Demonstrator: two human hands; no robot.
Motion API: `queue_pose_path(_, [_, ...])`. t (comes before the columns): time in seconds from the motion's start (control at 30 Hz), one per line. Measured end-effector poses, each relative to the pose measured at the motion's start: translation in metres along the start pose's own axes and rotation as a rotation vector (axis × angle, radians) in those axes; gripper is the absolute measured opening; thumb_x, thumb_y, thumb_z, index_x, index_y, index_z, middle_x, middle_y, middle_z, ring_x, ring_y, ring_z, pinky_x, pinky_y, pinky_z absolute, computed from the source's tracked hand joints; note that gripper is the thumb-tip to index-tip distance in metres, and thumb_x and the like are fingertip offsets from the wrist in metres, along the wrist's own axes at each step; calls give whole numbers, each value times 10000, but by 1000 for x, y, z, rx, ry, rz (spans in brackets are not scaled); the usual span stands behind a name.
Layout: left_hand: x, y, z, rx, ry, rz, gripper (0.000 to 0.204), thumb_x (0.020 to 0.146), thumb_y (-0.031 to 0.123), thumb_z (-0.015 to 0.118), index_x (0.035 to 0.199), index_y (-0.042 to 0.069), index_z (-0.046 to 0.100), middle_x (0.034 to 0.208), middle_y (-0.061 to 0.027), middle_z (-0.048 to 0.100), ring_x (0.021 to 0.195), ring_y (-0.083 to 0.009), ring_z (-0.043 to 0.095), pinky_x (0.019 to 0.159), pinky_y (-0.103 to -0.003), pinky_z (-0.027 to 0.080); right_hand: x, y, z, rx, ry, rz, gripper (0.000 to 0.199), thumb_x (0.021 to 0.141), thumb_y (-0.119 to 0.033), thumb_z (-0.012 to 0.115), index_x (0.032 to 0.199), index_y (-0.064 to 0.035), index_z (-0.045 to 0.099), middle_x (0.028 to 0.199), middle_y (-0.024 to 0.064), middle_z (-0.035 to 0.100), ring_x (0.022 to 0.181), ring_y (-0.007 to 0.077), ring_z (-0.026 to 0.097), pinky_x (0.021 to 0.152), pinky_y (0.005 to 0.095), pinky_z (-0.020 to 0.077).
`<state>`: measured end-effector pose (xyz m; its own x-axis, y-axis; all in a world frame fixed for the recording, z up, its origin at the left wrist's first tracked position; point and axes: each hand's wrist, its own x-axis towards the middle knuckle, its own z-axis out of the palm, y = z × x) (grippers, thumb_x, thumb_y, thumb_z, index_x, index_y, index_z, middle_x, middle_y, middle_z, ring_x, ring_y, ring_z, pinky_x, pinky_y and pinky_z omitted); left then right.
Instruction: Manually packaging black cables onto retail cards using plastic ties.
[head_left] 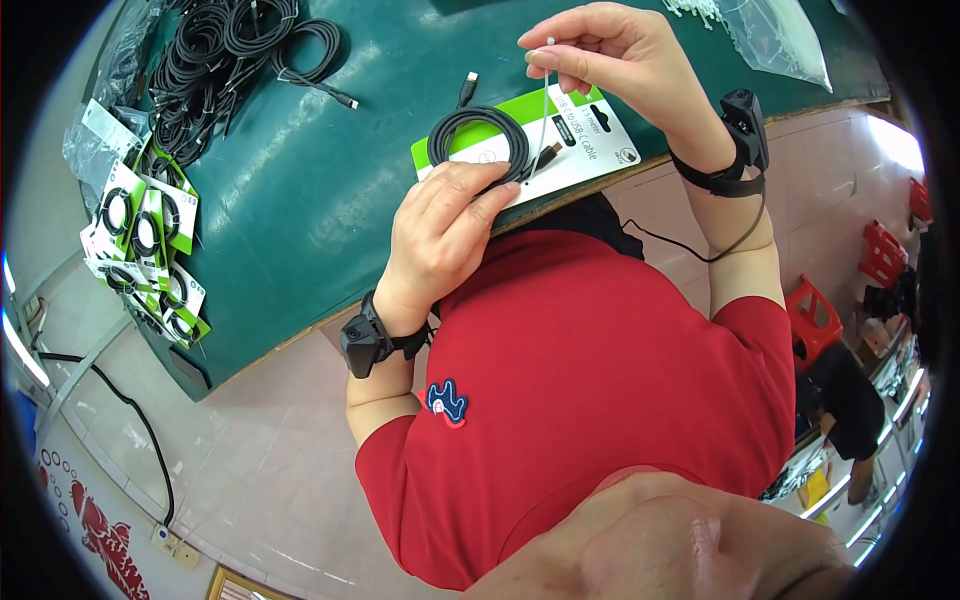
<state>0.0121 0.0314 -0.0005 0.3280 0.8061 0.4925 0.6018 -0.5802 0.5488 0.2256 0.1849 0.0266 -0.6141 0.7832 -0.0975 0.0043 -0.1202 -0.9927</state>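
Wearer's head (650, 550): cuts into the lower edge, with the red shirt (610, 400) filling the space between it and the worktop (330, 200).
Coiled cable (515, 138): dark ring lying on the green-and-white card (590, 165), near the worktop's close edge; one plug (467, 90) points away past the card.
Left hand (445, 225): fingers bent, tips touching the coil's near side and the card; whether they pinch or only press, I cannot tell.
Right hand (605, 50): raised above the card, thumb and fingertips pinching the upper end of a thin white tie (546, 105).
Tie's run: down beside the coil toward the left fingertips; whether it passes through the card cannot be told.
Wrists: a black strapped device on the left (367, 345) and another on the right (743, 130).
Carded cables (150, 235): piled at the worktop's left end.
Loose coils (195, 85): dark heap beyond that pile.
Clear bag (780, 45): far right corner, white pieces beside it.
Background right: red stool (813, 318) on the floor.
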Motion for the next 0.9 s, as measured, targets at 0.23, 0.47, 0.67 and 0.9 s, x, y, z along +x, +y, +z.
queue_pose_path(0.23, [-1, 1, 3, 9, 3, -4, 242, 759, -58, 725, 990, 13, 727, 1047, -136, 706, 903, -307, 706, 759, -381, 559, -2, 2, 0, 14, 36, -30, 152, 939, -36, 712, 1066, 46, 727, 884, 66, 751, 723, 61, 664, 641, 186, 521])
queue_pose_path(0.47, [-1, 0, 4, -4, 17, 16, 361, 657, -94, 660, 1005, -11, 706, 1062, -137, 680, 898, -325, 687, 750, -409, 565, -4, 2, 3, -50, 30, -38, 129, 927, -28, 723, 1030, 49, 738, 866, 54, 750, 734, 60, 663, 647, 190, 520])
queue_pose_path(0.67, [-1, -1, 3, 5, 18, 24, 349, 672, -86, 656, 1009, -13, 707, 1061, -141, 679, 897, -327, 686, 752, -412, 565, -5, 7, 6, -126, -53, -45, 152, 949, -57, 696, 1077, 24, 706, 887, 67, 736, 712, 62, 649, 637, 192, 514])
queue_pose_path(0.9, [0, -2, 4, 35, 44, 52, 309, 705, -42, 678, 1011, -16, 709, 1063, -141, 680, 901, -327, 687, 755, -413, 566, -5, 9, 26, -183, -245, -15, 143, 913, -104, 742, 989, 14, 713, 868, 68, 737, 741, 77, 670, 630, 209, 521])
